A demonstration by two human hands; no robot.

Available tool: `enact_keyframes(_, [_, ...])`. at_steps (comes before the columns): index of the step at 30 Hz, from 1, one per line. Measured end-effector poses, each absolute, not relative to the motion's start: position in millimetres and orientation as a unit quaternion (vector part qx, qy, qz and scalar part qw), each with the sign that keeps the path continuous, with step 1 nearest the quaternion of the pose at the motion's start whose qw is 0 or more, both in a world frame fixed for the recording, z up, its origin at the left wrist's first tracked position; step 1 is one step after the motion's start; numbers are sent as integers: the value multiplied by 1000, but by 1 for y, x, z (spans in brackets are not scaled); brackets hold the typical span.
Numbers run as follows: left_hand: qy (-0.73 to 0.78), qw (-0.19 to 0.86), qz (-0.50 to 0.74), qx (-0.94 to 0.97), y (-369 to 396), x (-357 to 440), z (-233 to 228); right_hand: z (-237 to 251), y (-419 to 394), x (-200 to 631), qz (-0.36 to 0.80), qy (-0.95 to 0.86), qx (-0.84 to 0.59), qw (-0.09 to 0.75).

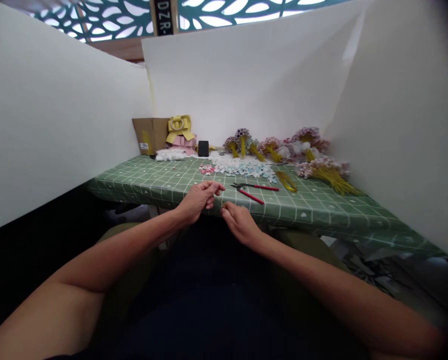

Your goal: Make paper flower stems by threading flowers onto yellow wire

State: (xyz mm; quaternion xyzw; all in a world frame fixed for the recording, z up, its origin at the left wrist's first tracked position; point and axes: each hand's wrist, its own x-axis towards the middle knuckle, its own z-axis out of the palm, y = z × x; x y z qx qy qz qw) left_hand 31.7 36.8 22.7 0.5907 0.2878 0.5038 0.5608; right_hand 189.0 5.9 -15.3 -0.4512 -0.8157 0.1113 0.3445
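Observation:
My left hand (199,201) is closed at the table's front edge, thumb and forefinger pinched together. Just below and to its right, my right hand (241,221) is closed too, its fingertips pinching a thin gold wire (220,200). That wire runs up towards the left hand; whatever lies within the left pinch is too small to make out. Beyond the hands lie red-handled pliers (252,189), their handles spread apart. A coil of gold wire (286,181) rests to their right. Small white, blue and pink flower-shaped pieces (242,167) lie loosely heaped behind the pliers.
Several bunches of small flowers on gold wire stems (332,175) lie at the back and right. At the back left stand a cardboard box (151,135), yellow and pink bows (179,129) and a black device (203,148). White panels (246,85) enclose the green checked tablecloth (156,180).

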Motion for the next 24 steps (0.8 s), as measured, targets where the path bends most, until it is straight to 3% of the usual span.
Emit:
enact_keyframes(6, [330,451,451,696,42,26,24,-13,8,193,100,-810,-466,342])
enact_keyframes(9, [310,460,412,723,39,30,16,-13,9,193,103,-816,-451,348])
enact_keyframes(24, [296,428,459,720,33,37,4,-4,13,196,101,-830,-424,348])
